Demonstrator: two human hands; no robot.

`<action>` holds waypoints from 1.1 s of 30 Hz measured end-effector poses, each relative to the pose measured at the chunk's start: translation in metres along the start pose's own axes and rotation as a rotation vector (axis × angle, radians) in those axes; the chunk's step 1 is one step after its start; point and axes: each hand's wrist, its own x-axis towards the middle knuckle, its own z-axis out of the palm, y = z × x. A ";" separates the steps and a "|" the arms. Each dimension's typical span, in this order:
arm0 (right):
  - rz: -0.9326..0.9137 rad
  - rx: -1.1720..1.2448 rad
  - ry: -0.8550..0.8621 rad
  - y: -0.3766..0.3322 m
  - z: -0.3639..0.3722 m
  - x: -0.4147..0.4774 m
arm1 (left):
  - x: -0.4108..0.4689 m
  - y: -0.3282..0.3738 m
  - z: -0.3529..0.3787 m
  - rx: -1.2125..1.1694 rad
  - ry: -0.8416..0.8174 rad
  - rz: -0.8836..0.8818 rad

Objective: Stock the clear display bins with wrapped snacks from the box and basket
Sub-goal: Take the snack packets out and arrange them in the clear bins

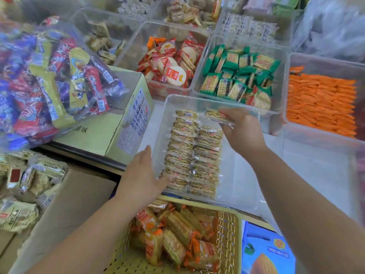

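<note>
Your right grip (243, 131) is clamped on one wrapped snack (215, 115), pinched between thumb and fingers. It holds the snack over the far end of the clear bin (239, 175), just above the top of the right-hand row. Below and to the left of that grip, two rows of the same wrapped snacks (189, 155) lie flat in the bin, side by side, and run back towards you. The left row reaches further away from you than the right one. To the right of the rows the bin floor is bare.

Your left grip (142, 175) is apart, fingers straight, laid flat against the bin's left wall near its closest corner. Its thumb reaches over towards the nearest snacks in the left row.

Directly beneath your left forearm sits the yellow basket (233, 244), holding orange and green wrapped packs. To the left of that grip is the open cardboard box (65, 204), with pale wrapped snacks (29, 184) heaped in it.

Beyond your right grip stands a bin of green packets (237, 76), touching the clear bin's far rim. A bin of red packs (169, 66) is to its left, and orange packets (320, 103) fill the bin to its right. Far left of both grips, a clear bag of mixed sweets (49, 82) rests on a green carton (110, 131).
</note>
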 end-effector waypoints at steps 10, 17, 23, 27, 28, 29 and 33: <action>0.330 0.041 -0.510 0.058 0.060 0.062 | 0.007 -0.012 0.011 0.173 -0.095 0.010; 0.360 0.070 -0.623 0.071 0.072 0.074 | 0.007 -0.014 0.012 0.174 -0.087 0.040; 0.308 -0.002 -0.682 0.066 0.073 0.075 | 0.009 -0.015 0.012 0.169 -0.087 0.043; 0.313 -0.048 -0.576 0.058 0.080 0.066 | 0.010 -0.017 0.014 0.157 -0.092 0.045; 0.327 -0.057 -0.513 0.056 0.082 0.063 | 0.010 -0.017 0.014 0.153 -0.090 0.043; 0.350 -0.063 -0.442 0.053 0.083 0.058 | 0.011 -0.017 0.014 0.146 -0.090 0.042; 0.399 -0.042 -0.251 0.035 0.079 0.031 | 0.008 -0.017 0.011 0.102 -0.116 0.045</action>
